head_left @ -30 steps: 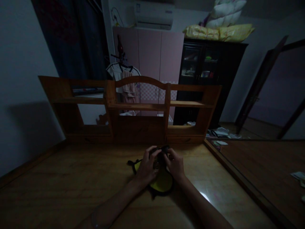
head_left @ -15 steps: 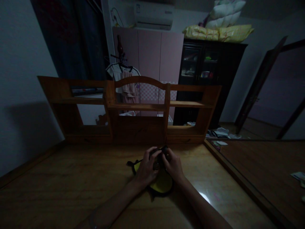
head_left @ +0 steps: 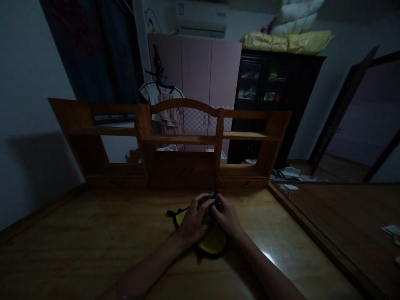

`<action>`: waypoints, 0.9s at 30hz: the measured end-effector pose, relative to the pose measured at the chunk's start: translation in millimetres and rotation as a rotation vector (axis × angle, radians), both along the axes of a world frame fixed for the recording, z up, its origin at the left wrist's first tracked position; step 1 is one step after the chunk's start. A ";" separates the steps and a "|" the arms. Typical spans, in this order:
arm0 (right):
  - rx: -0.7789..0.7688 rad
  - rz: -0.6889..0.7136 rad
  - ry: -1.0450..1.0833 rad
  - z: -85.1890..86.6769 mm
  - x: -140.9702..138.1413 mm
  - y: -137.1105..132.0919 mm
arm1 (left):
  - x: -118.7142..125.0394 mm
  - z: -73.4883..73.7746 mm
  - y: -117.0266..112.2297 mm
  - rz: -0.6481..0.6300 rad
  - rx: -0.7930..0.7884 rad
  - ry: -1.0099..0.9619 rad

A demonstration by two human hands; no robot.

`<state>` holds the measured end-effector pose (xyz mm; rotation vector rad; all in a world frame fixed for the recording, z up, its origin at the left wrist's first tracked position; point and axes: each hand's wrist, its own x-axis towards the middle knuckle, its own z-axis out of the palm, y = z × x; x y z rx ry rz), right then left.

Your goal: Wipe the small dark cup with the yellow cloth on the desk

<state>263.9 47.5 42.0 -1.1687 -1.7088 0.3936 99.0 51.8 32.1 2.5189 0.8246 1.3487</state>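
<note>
A flat yellow item with black edging [head_left: 214, 241] lies on the wooden tabletop [head_left: 103, 233]; its exact kind is hard to make out in the dim light. One corner of it, with a short black tab, pokes out on the left, and its rounded part shows between my wrists. My left hand [head_left: 195, 221] curls over its upper middle with bent fingers. Beside it, my right hand [head_left: 226, 214] pinches the item's dark far edge. The fingertips of both hands almost meet there, around a dark part that they mostly cover.
A wooden shelf unit [head_left: 181, 139] with cubbies stands along the table's far edge. A raised wooden rim [head_left: 300, 212] borders the right side, and a white wall [head_left: 34, 166] rises on the left. Beyond are pink wardrobe doors [head_left: 195, 71] and a dark cabinet [head_left: 300, 87].
The fingers of my right hand have shifted slightly inward, closer to my left fingertips. The yellow item has barely moved.
</note>
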 end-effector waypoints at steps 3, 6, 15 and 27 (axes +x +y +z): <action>0.037 -0.018 0.017 2.7 0.4 0.5 | 1.0 -0.7 -0.4 0.002 0.001 0.004; 0.107 -0.050 0.014 5.5 0.2 0.5 | 1.4 0.1 -0.6 0.016 0.000 0.000; 0.044 -0.108 0.105 -1.3 -2.0 0.1 | 1.0 6.6 -2.2 0.069 -0.034 -0.028; 0.015 -0.041 0.243 -1.2 0.2 1.2 | 3.8 8.3 -2.2 0.081 -0.053 -0.080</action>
